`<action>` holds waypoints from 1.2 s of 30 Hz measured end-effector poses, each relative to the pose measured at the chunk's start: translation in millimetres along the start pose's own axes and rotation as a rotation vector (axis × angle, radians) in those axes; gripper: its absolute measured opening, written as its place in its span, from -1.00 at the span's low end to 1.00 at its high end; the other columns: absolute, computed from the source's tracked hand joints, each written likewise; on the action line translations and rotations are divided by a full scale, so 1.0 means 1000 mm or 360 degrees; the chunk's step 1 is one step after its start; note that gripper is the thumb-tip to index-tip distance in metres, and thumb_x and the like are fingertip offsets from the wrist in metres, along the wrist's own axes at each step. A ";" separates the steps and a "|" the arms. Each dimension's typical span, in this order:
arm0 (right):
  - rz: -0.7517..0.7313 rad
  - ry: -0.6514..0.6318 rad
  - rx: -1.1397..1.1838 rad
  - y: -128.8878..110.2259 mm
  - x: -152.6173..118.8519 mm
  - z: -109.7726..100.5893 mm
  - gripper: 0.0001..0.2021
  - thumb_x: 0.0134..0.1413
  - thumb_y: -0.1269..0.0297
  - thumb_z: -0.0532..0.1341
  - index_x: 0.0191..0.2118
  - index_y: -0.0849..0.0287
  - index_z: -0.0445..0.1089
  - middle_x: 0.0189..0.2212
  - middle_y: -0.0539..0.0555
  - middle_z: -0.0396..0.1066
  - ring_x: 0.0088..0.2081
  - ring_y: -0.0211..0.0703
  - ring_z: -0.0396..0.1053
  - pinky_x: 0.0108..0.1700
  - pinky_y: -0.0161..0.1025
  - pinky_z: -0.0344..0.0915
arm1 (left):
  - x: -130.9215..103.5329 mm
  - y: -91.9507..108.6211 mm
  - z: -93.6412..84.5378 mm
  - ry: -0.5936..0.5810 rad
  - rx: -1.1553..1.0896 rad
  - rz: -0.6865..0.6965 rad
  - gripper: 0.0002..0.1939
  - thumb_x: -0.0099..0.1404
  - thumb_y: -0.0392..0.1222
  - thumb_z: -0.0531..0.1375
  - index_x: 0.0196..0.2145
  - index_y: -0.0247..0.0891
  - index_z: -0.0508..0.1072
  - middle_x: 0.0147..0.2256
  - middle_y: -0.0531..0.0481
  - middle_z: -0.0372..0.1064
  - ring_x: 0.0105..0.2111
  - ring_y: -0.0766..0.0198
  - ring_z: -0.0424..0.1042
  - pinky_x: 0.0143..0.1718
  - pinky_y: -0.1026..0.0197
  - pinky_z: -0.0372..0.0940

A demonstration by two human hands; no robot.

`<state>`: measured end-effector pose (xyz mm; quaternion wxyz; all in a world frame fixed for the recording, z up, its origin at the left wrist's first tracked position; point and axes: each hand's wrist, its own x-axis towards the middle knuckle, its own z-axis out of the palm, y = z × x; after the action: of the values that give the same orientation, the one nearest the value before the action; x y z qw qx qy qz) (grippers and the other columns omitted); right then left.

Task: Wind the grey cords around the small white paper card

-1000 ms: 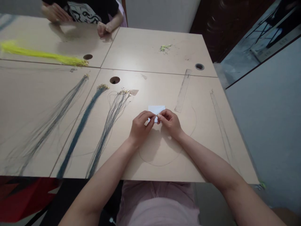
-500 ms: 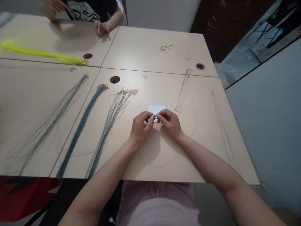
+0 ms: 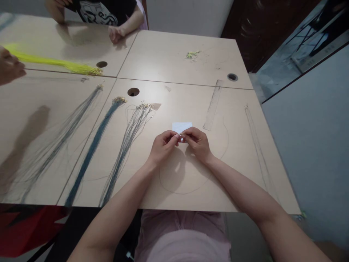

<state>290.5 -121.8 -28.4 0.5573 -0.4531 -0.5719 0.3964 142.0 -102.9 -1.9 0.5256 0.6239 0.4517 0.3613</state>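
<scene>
I'd watch that grey cord bundle (image 3: pixel 121 156); the left arm (image 3: pixel 131 185) could snag it. Left hand (image 3: pixel 163 146) and right hand (image 3: pixel 197 143) pinch a tiny piece (image 3: pixel 179 135) over the white card (image 3: pixel 181 126); a slack pinch might drop it. The right wrist (image 3: pixel 209 157) could drag the thin cord (image 3: pixel 180 193) curving beneath.

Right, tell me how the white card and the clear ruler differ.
The white card is opaque; the clear ruler is see-through. The card is short and squarish, the ruler long and narrow. The left hand and right hand partly cover the card, while the ruler lies uncovered. Both lie on the table.
</scene>
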 end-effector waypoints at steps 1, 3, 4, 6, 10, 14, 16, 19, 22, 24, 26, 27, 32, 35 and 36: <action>0.0000 -0.0003 -0.0007 0.000 0.000 0.000 -0.93 0.05 0.33 0.17 -0.36 0.13 0.41 -0.43 0.01 0.35 -0.38 -0.26 0.33 -0.34 -0.26 0.32 | 0.000 0.000 0.000 -0.0011 -0.0048 -0.0037 -0.79 0.19 -0.11 0.10 -0.45 -0.31 0.39 -0.51 0.04 0.33 -0.45 0.37 0.30 -0.35 0.31 0.19; -0.0002 -0.0004 -0.0028 -0.001 -0.001 0.000 -0.92 0.06 0.33 0.16 -0.35 0.13 0.41 -0.42 0.01 0.35 -0.37 -0.26 0.33 -0.33 -0.26 0.32 | 0.000 -0.001 0.000 -0.0024 -0.0171 -0.0122 -0.79 0.17 -0.10 0.12 -0.44 -0.31 0.39 -0.49 0.03 0.34 -0.45 0.37 0.29 -0.35 0.31 0.19; -0.0005 -0.0004 -0.0040 -0.001 -0.001 0.000 -0.92 0.06 0.33 0.16 -0.35 0.13 0.41 -0.42 0.01 0.35 -0.37 -0.26 0.33 -0.33 -0.26 0.32 | 0.000 -0.002 0.000 -0.0029 -0.0242 -0.0163 -0.79 0.16 -0.09 0.13 -0.44 -0.31 0.40 -0.48 0.02 0.35 -0.45 0.37 0.29 -0.36 0.31 0.18; -0.0018 -0.0006 -0.0070 -0.001 -0.001 0.000 -0.92 0.06 0.33 0.16 -0.35 0.13 0.40 -0.43 0.01 0.36 -0.36 -0.26 0.32 -0.32 -0.26 0.32 | 0.000 -0.003 0.001 -0.0045 -0.0390 -0.0234 -0.80 0.15 -0.09 0.14 -0.43 -0.31 0.40 -0.46 0.02 0.36 -0.45 0.39 0.28 -0.37 0.31 0.17; -0.0037 -0.0005 -0.0138 -0.002 -0.001 0.000 -0.92 0.06 0.32 0.17 -0.37 0.14 0.40 -0.43 0.02 0.36 -0.37 -0.25 0.32 -0.31 -0.25 0.31 | 0.000 -0.003 0.001 -0.0107 -0.0625 -0.0343 -0.82 0.12 -0.12 0.17 -0.44 -0.31 0.40 -0.46 0.02 0.36 -0.47 0.42 0.26 -0.40 0.33 0.14; -0.0066 -0.0012 -0.0165 -0.003 -0.001 0.000 -0.93 0.06 0.35 0.16 -0.38 0.14 0.39 -0.44 0.01 0.36 -0.37 -0.26 0.32 -0.32 -0.27 0.30 | 0.000 -0.002 0.002 -0.0145 -0.0767 -0.0418 -0.83 0.08 -0.14 0.21 -0.45 -0.32 0.41 -0.47 0.02 0.35 -0.47 0.43 0.26 -0.40 0.34 0.14; -0.0087 -0.0003 -0.0170 -0.003 0.000 0.000 -0.93 0.06 0.37 0.16 -0.38 0.14 0.39 -0.44 0.00 0.36 -0.38 -0.27 0.32 -0.32 -0.27 0.29 | 0.000 -0.001 0.002 -0.0145 -0.0818 -0.0449 -0.83 0.07 -0.15 0.22 -0.45 -0.34 0.42 -0.47 0.01 0.35 -0.46 0.43 0.26 -0.39 0.33 0.15; -0.0100 0.0008 -0.0166 -0.003 0.000 0.000 -0.92 0.05 0.40 0.15 -0.38 0.14 0.39 -0.44 0.00 0.35 -0.40 -0.29 0.33 -0.33 -0.29 0.29 | 0.000 0.000 0.002 -0.0136 -0.0887 -0.0506 -0.83 0.07 -0.17 0.22 -0.45 -0.36 0.42 -0.46 -0.01 0.35 -0.46 0.43 0.27 -0.38 0.33 0.17; -0.0093 0.0013 -0.0145 -0.002 0.000 0.000 -0.92 0.05 0.39 0.15 -0.38 0.13 0.39 -0.44 -0.01 0.35 -0.40 -0.29 0.33 -0.35 -0.30 0.30 | 0.000 0.001 0.002 -0.0136 -0.0980 -0.0553 -0.84 0.07 -0.18 0.22 -0.46 -0.36 0.41 -0.46 -0.02 0.35 -0.45 0.43 0.28 -0.37 0.33 0.18; -0.0090 0.0017 -0.0132 -0.002 0.000 0.000 -0.93 0.05 0.38 0.15 -0.38 0.13 0.38 -0.44 -0.01 0.35 -0.40 -0.28 0.34 -0.36 -0.30 0.30 | 0.000 0.001 0.002 -0.0145 -0.1025 -0.0574 -0.85 0.06 -0.19 0.22 -0.46 -0.36 0.41 -0.46 -0.01 0.35 -0.45 0.43 0.29 -0.36 0.34 0.18; -0.0091 0.0014 -0.0129 -0.001 0.000 0.000 -0.93 0.05 0.37 0.15 -0.38 0.13 0.38 -0.44 -0.01 0.35 -0.41 -0.29 0.34 -0.36 -0.30 0.30 | 0.000 0.001 0.002 -0.0152 -0.1051 -0.0591 -0.85 0.06 -0.20 0.23 -0.46 -0.36 0.40 -0.46 -0.01 0.35 -0.46 0.44 0.28 -0.37 0.35 0.18; -0.0091 0.0011 -0.0129 -0.001 0.000 0.000 -0.93 0.05 0.37 0.15 -0.38 0.13 0.38 -0.44 0.00 0.36 -0.41 -0.29 0.34 -0.35 -0.30 0.30 | 0.000 0.000 0.002 -0.0154 -0.1064 -0.0598 -0.86 0.06 -0.21 0.23 -0.47 -0.36 0.40 -0.47 0.00 0.35 -0.47 0.45 0.28 -0.38 0.35 0.17; -0.0082 0.0001 -0.0128 -0.001 -0.001 0.000 -0.93 0.06 0.37 0.15 -0.37 0.13 0.38 -0.43 0.00 0.36 -0.41 -0.29 0.35 -0.34 -0.29 0.30 | 0.000 -0.001 0.001 -0.0178 -0.1110 -0.0618 -0.86 0.07 -0.21 0.22 -0.46 -0.36 0.39 -0.46 0.00 0.35 -0.47 0.46 0.29 -0.39 0.36 0.17; -0.0087 -0.0002 -0.0136 -0.001 -0.001 0.000 -0.92 0.06 0.37 0.15 -0.37 0.13 0.38 -0.43 0.00 0.36 -0.40 -0.29 0.34 -0.34 -0.29 0.30 | 0.000 0.000 0.001 -0.0171 -0.1096 -0.0625 -0.86 0.07 -0.21 0.23 -0.46 -0.36 0.39 -0.46 0.00 0.35 -0.48 0.46 0.28 -0.40 0.36 0.16; -0.0093 -0.0006 -0.0139 -0.001 -0.001 0.000 -0.92 0.07 0.37 0.15 -0.37 0.14 0.38 -0.44 0.00 0.36 -0.40 -0.29 0.34 -0.34 -0.29 0.30 | 0.000 0.000 0.001 -0.0170 -0.1091 -0.0628 -0.86 0.06 -0.21 0.23 -0.47 -0.36 0.39 -0.47 0.00 0.35 -0.48 0.46 0.28 -0.40 0.37 0.16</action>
<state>290.1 -122.5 -27.7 0.5473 -0.4594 -0.6025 0.3555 143.1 -103.4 -1.9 0.7853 0.3315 0.3882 0.3503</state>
